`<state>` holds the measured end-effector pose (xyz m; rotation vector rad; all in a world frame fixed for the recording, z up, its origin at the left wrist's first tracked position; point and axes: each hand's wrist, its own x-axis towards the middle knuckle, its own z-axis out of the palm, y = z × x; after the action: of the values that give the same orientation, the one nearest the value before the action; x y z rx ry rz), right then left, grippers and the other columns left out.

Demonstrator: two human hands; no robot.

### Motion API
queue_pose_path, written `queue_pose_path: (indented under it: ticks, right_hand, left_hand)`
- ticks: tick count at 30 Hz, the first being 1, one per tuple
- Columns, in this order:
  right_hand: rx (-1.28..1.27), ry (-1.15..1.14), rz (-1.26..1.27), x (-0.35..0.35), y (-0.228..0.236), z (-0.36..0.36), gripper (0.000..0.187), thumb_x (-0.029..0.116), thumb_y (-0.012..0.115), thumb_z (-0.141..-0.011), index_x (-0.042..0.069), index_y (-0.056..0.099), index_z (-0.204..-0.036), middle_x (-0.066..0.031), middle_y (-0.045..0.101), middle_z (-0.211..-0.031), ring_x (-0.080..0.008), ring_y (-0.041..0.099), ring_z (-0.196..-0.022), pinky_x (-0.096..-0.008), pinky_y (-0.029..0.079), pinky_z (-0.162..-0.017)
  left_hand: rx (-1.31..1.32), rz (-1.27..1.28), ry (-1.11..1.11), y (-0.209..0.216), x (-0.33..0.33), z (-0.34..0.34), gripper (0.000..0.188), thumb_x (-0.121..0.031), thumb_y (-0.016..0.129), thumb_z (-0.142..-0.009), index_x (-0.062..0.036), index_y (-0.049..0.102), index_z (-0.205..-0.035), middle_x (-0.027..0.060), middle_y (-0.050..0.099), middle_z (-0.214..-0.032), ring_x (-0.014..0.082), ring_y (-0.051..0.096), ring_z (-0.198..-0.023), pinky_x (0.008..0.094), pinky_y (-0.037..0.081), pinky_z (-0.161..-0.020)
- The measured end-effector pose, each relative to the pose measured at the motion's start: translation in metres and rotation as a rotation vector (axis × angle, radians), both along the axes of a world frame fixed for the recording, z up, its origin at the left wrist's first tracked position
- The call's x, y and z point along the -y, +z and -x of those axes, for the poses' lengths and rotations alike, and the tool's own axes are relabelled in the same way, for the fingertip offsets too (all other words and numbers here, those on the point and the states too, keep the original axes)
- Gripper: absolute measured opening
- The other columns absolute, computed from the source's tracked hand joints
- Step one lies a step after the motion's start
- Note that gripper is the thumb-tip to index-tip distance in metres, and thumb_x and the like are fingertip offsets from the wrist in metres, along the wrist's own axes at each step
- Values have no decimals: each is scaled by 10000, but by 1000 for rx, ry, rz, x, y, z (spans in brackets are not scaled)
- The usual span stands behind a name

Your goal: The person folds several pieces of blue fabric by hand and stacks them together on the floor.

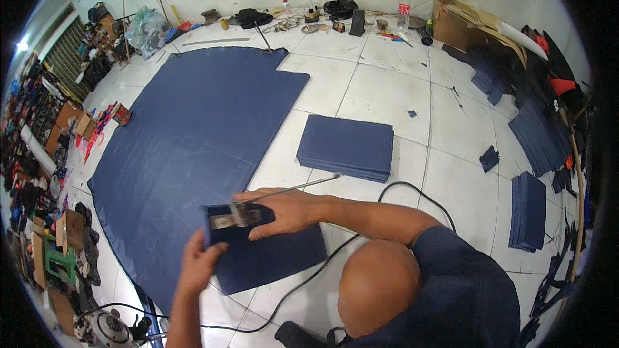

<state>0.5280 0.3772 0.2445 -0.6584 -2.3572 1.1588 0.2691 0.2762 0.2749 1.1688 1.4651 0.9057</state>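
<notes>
My left hand (205,261) pinches the left edge of a dark blue fabric panel (277,264), with the thumb on top. My right hand (287,209) reaches across the panel's upper end. Its thumb and fingers lie on either side of a worn metal clamp-like tool (237,214), and its grip is partly hidden. From this tool a thin metal rod (303,184) runs to the right over the back of my hand. Beyond my hands a large blue fabric sheet (193,129) lies spread on the floor. Past my right hand sits a neat stack of blue fabric panels (348,145).
A black cable (322,267) curves across the white tiles near my bent knee (377,287). More fabric stacks (529,209) lie on the right. Tools, a plastic bottle (404,9) and a cardboard box (451,22) line the far wall. Clutter fills the left, with a round metal machine (109,330) near it.
</notes>
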Motion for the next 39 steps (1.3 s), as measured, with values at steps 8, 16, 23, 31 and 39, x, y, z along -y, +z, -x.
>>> queue_pose_path:
  ticks: [8,16,23,31,39]
  right_hand:
    - [355,77,316,-26,-132,-28,760,696,474,-914,7,615,-1202,-168,653,-1014,-256,610,-966,-400,462,-814]
    - [428,110,392,-8,-193,-14,898,805,554,-792,32,585,-1247,-164,650,-1080,-285,613,-1032,-397,474,-839]
    - [475,61,316,-9,-228,-7,732,710,627,-807,45,666,-1111,-178,698,-1016,-324,654,-947,-428,486,-832]
    - [537,100,313,-8,-192,1,760,724,610,-808,103,586,-1246,-187,653,-1139,-343,634,-1026,-416,472,-889]
    - [217,-210,-214,13,-207,16,388,353,564,-963,201,579,-1320,-136,630,-1114,-322,631,-1019,-436,499,-861]
  left_hand:
    - [440,168,-31,-163,10,-76,368,-47,631,-873,-12,580,-1236,63,675,-1062,143,635,-928,287,510,-848]
    - [457,343,0,-240,26,-57,443,-67,620,-896,-19,505,-1321,100,639,-1174,188,616,-1048,321,492,-926]
    - [453,321,50,-261,28,-64,425,-70,615,-892,-19,502,-1298,99,636,-1141,194,613,-1022,319,492,-906]
    - [502,335,94,-281,31,-58,399,-48,581,-899,-44,509,-1291,81,620,-1115,186,589,-986,317,482,-877]
    - [389,324,112,-282,37,-54,300,-65,576,-913,-57,549,-1212,61,630,-1068,148,597,-920,270,496,-797]
